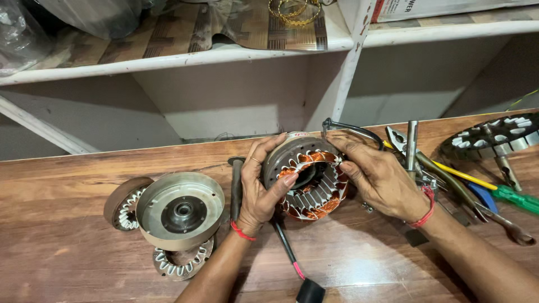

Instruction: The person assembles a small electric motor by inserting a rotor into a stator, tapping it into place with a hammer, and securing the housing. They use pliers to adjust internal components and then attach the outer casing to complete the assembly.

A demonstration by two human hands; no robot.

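Both hands are clamping on a round motor stator (pixel 306 177) with copper windings and a ring of steel slots, tilted up on its edge over the wooden workbench (pixel 359 252). The left hand (pixel 259 188) is gripping its left rim, thumb pressing across the open centre; the right hand (pixel 379 177) is cupping its right rim, fingers curling over the top edge. The hands are sitting apart, with the stator between them. A red thread is circling each wrist.

Taking the stator as the landmark: just left of it, behind the left hand, a dark-handled tool (pixel 236 188) is lying on the bench. Further left a shallow metal motor cover (pixel 181 210) with a central bearing is resting on top of two toothed ring parts (pixel 179 264). Below the stator a black cable (pixel 289 252) with a red section is running toward the near edge. Behind it a black loop of wire (pixel 356 130) is arching up. To its right, tools are lying in a heap: pliers (pixel 449 182), a green-handled screwdriver (pixel 514 196) and a metal rod (pixel 411 145). Far right, another slotted motor disc (pixel 494 137) is sitting at the bench's back corner.

The bench is glossy brown wood, catching light near the front. Behind the stator, white shelving (pixel 224 56) is rising against a pale wall, its shelves lined with patterned paper; gold bangles (pixel 295 11) are lying on the upper shelf.
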